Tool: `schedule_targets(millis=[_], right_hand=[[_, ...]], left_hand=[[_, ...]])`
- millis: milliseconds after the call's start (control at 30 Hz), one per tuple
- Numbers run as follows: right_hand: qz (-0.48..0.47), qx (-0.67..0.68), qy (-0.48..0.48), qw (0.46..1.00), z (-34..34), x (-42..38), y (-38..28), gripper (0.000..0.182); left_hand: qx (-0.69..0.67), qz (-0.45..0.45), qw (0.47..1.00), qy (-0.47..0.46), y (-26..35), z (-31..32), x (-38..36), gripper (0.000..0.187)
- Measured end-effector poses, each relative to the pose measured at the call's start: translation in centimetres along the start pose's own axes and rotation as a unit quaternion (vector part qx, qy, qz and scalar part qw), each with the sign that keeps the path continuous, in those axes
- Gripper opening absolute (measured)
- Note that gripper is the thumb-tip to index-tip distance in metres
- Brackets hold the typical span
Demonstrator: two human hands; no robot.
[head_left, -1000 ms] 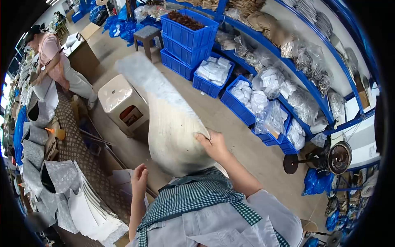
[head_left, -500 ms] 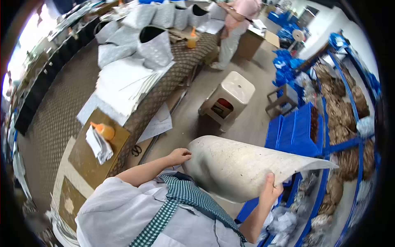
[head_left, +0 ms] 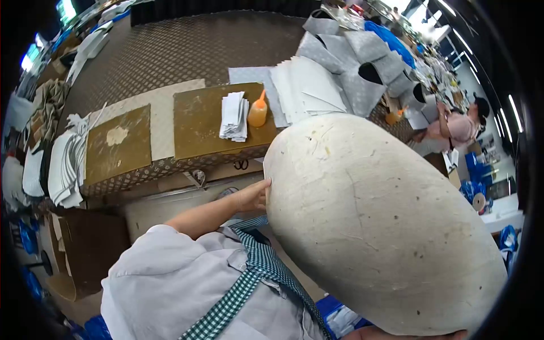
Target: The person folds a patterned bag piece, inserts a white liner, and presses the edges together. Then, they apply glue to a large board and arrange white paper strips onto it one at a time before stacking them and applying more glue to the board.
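A large, stained, off-white sheet [head_left: 368, 226] bows outward in front of my body. At its left edge is my left hand [head_left: 254, 197], with the thumb at the rim and the other fingers partly hidden behind it. My right hand [head_left: 381, 333] holds the lower edge at the bottom of the view, mostly covered by the sheet. Beyond the sheet, on the table, an orange squeeze bottle [head_left: 258, 112] stands beside a stack of folded white strips [head_left: 233, 116] on a brown board [head_left: 192, 124].
Flat white sheets [head_left: 306, 85] and several grey speckled bag-like shapes [head_left: 362, 90] lie on the patterned table [head_left: 226, 42]. Another brown board [head_left: 119, 139] and hanging white strips [head_left: 68, 164] are at left. A cardboard box [head_left: 93, 249] stands below. A person in pink [head_left: 456, 127] is at right.
My view has turned left toward the table. The sheet has swung up with its broad face toward me, and my left hand has come onto its edge. My right hand is lower.
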State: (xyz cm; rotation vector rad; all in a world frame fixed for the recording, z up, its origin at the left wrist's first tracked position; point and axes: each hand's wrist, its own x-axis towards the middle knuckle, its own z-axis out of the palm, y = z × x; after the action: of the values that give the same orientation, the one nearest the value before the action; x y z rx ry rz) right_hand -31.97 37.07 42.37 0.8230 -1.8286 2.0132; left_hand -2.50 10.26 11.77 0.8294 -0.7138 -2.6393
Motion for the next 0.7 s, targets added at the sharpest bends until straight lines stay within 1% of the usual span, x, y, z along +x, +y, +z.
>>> schedule_targets(millis=[100, 133, 200, 233, 300, 333, 400, 433, 533, 567, 667, 700], right_hand=[[-0.020, 0.031, -0.027, 0.999, 3.5, 1.6, -1.3, 0.043], [-0.026, 0.046, -0.037, 0.998, 5.1, 2.2, -1.7, 0.043], [-0.036, 0.076, -0.062, 0.995, 8.8, 2.7, -2.6, 0.042], [-0.041, 0.089, -0.075, 0.992, 10.6, 3.2, -3.2, 0.042], [-0.048, 0.122, -0.102, 0.986, 15.0, 3.6, -4.4, 0.042], [-0.050, 0.143, -0.114, 0.982, 17.6, 3.8, -5.1, 0.042], [-0.053, 0.186, -0.144, 0.971, 23.3, 3.7, -6.7, 0.041], [-0.055, 0.209, -0.160, 0.963, 26.5, 3.6, -7.7, 0.041], [-0.057, 0.280, -0.210, 0.935, 37.0, 2.6, -11.4, 0.040], [-0.056, 0.307, -0.222, 0.924, 40.4, 2.1, -12.7, 0.040], [-0.055, 0.374, -0.253, 0.891, 49.3, -0.2, -17.4, 0.040], [-0.055, 0.396, -0.261, 0.879, 51.9, -1.0, -19.0, 0.039]], left_hand=[[-0.134, 0.139, 0.979, -0.066, 3.5, 0.0, -2.4, 0.067], [-0.159, 0.179, 0.971, -0.021, 5.2, -0.1, -3.7, 0.063], [-0.178, 0.273, 0.945, -0.025, 8.9, -1.6, -6.5, 0.061], [-0.195, 0.313, 0.929, 0.000, 10.8, -2.1, -8.7, 0.057], [-0.190, 0.346, 0.919, -0.012, 14.6, -5.7, -12.6, 0.054], [-0.200, 0.366, 0.909, -0.005, 16.5, -6.3, -15.1, 0.053], [-0.169, 0.445, 0.875, 0.090, 19.7, -8.0, -19.6, 0.051], [-0.149, 0.471, 0.864, 0.094, 21.0, -9.5, -21.5, 0.049], [-0.193, 0.501, 0.821, 0.195, 23.6, -14.3, -26.7, 0.044], [-0.201, 0.523, 0.803, 0.205, 24.4, -15.5, -28.3, 0.037], [-0.211, 0.578, 0.750, 0.241, 26.5, -21.1, -33.1, 0.032], [-0.208, 0.610, 0.717, 0.266, 27.2, -23.1, -34.9, 0.035]])
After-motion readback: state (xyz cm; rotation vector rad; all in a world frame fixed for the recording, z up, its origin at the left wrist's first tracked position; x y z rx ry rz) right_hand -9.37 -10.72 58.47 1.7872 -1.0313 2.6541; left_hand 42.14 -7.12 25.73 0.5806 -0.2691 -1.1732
